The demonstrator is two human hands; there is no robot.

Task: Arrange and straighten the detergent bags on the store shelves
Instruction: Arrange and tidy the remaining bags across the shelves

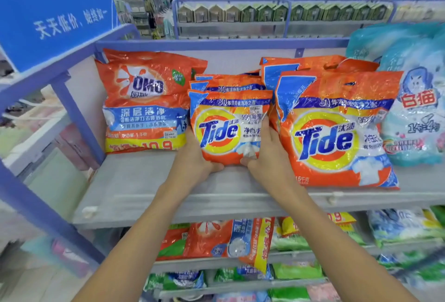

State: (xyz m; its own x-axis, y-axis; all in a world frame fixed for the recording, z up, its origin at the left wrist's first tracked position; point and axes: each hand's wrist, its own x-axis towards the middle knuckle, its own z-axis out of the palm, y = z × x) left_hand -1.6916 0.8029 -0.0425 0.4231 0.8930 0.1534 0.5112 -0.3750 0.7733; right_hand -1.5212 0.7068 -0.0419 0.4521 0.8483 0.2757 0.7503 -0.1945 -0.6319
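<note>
Bag (224, 130) between curled left hand (196, 157), right hand (269, 150)

Blue sign (55, 10); perhaps boxed goods (265, 13) behind

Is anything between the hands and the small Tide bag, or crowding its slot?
Nothing between them: the left hand and right hand grip the small Tide bag by its sides. The OMO bag and large Tide bag flank it closely.
</note>
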